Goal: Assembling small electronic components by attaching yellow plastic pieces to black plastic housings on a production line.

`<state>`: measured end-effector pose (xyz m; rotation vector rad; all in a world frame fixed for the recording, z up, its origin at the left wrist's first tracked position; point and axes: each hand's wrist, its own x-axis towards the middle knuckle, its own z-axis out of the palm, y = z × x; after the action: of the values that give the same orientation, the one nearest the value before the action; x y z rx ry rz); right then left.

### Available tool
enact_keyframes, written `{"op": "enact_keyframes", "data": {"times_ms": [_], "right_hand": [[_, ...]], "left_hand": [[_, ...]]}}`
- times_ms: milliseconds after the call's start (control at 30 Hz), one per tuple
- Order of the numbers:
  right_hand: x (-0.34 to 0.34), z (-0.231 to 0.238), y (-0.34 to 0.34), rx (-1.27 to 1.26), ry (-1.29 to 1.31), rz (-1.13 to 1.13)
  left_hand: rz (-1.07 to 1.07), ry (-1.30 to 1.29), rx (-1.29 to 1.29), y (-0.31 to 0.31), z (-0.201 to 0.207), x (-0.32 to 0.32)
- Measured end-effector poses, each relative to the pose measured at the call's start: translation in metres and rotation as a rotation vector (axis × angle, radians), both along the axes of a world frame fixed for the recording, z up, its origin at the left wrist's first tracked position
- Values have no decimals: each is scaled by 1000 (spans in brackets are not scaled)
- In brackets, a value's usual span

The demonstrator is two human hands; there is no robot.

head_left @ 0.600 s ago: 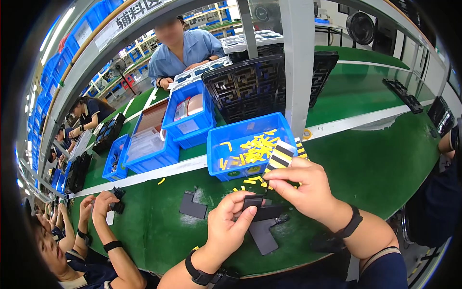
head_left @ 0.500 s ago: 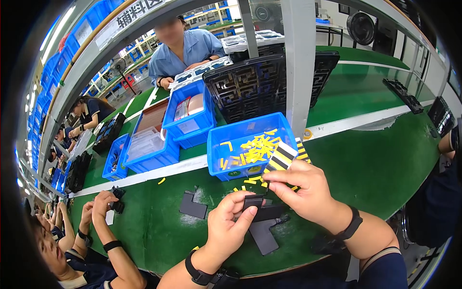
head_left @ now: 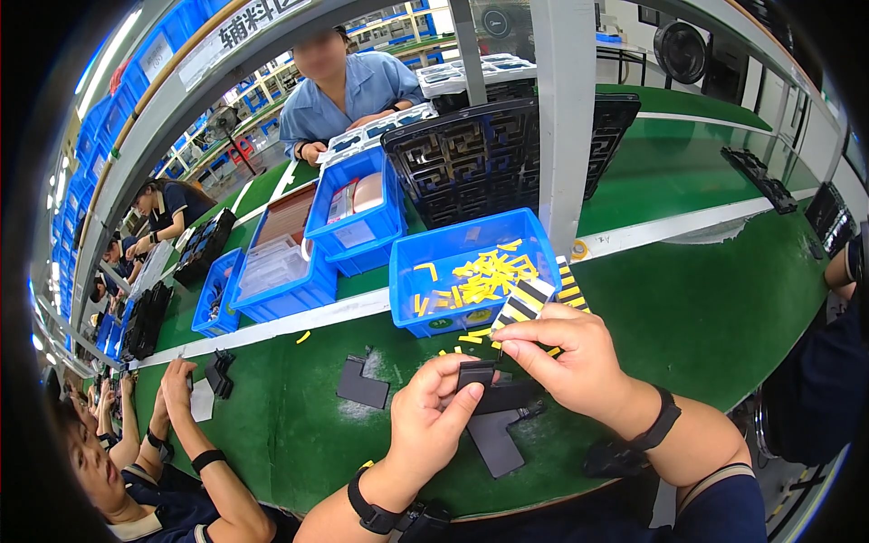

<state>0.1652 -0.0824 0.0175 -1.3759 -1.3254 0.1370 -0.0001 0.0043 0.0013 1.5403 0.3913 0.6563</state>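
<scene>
My left hand point(head_left: 434, 412) is closed on a black angled part point(head_left: 507, 395), thumb on its near face and fingers behind it. Just to the right, my right hand point(head_left: 570, 351) pinches a small sheet with black, white and yellow stripes point(head_left: 522, 306). A thin dark piece point(head_left: 501, 351) shows below its fingertips, close above the part; I cannot tell whether they touch. Under my hands, a dark grey L-shaped block point(head_left: 496, 445) lies on the green table. Another L-shaped block point(head_left: 362, 385) lies left of my left hand.
Beyond my hands stands a blue bin point(head_left: 405, 271) of yellow strips, with loose strips point(head_left: 471, 338) before it. More blue bins point(head_left: 299, 299) stand left of it. A grey post point(head_left: 563, 118) rises behind. At the left, a co-worker's hands point(head_left: 176, 385) work near a black part point(head_left: 218, 373).
My hands stay nearly in place, with the striped sheet shifted slightly. At the left, the co-worker's hands have moved off the black part, which now lies on the table.
</scene>
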Motion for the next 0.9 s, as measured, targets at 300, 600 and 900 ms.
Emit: {"op": "enact_keyframes", "data": {"times_ms": [300, 600, 900], "right_hand": [[-2, -5, 3, 31, -26, -1], [-1, -4, 4, 60, -86, -52], [-6, -3, -1, -88, 63, 40]], "left_hand": [[-21, -43, -56, 1, -5, 3], [51, 24, 69, 32, -4, -6], [435, 868, 574, 118, -2, -56]]}}
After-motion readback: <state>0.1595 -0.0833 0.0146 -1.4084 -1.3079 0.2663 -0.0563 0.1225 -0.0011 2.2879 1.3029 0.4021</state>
